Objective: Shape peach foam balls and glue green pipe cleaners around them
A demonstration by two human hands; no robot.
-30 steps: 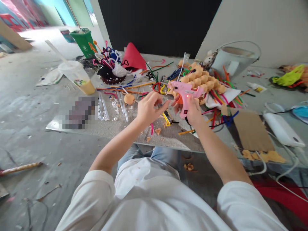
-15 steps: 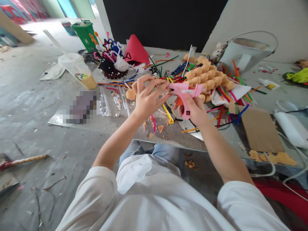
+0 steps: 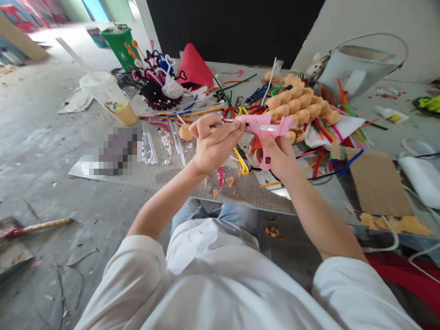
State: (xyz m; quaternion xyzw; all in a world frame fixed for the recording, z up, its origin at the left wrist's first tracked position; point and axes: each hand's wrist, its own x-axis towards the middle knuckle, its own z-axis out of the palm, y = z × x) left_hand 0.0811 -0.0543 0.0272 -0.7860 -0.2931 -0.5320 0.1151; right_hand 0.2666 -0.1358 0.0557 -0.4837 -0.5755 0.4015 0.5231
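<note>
My right hand (image 3: 282, 156) is wrapped round the handle of a pink hot glue gun (image 3: 266, 123), with fingers at its orange trigger. The gun points left, above the table. At its nozzle end, the fingertips of my left hand (image 3: 213, 145) are pinched together. Whatever they hold is hidden behind the fingers. A yellow utility knife (image 3: 244, 161) lies below, between my hands. Behind the gun sits a mound of peach-coloured, eggshell-like pieces (image 3: 299, 107) in rows. Coloured pipe cleaners (image 3: 318, 162) are scattered around it.
A lidded drink cup with a straw (image 3: 106, 94) stands at left, near a blurred-out flat item (image 3: 115, 151). Beyond are a dotted pincushion-like holder (image 3: 161, 101) and a red paper cone (image 3: 195, 68). At right are a metal watering can (image 3: 360, 68) and brown cardboard (image 3: 380, 183).
My left fingers have drawn closer together at the nozzle, covering the small thing glimpsed there before. The glue gun stays nearly in place in my right hand. The view has shifted slightly.
</note>
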